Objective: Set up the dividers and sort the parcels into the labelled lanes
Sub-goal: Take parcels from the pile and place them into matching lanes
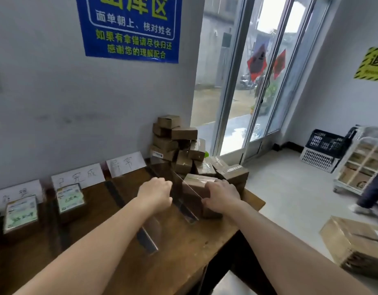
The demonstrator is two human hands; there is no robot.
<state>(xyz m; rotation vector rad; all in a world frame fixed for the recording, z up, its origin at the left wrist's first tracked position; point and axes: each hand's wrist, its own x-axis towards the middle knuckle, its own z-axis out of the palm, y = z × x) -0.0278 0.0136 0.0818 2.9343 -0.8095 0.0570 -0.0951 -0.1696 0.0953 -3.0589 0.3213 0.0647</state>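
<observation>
A clear acrylic divider stands on the wooden table, running front to back. My left hand is closed on its left side near the top edge. On the divider's right side, my right hand rests on a brown parcel pressed against it. A pile of brown parcels rises behind, at the table's far right corner. Another clear divider stands nearer me, under my left forearm. White handwritten lane labels lean against the wall. Two labelled parcels lie in the left lanes.
The table's right edge drops to the floor. A cardboard box sits on the floor at right. Stacked crates and a white trolley stand by the far wall. A person's leg is beside the trolley. Glass doors are behind the pile.
</observation>
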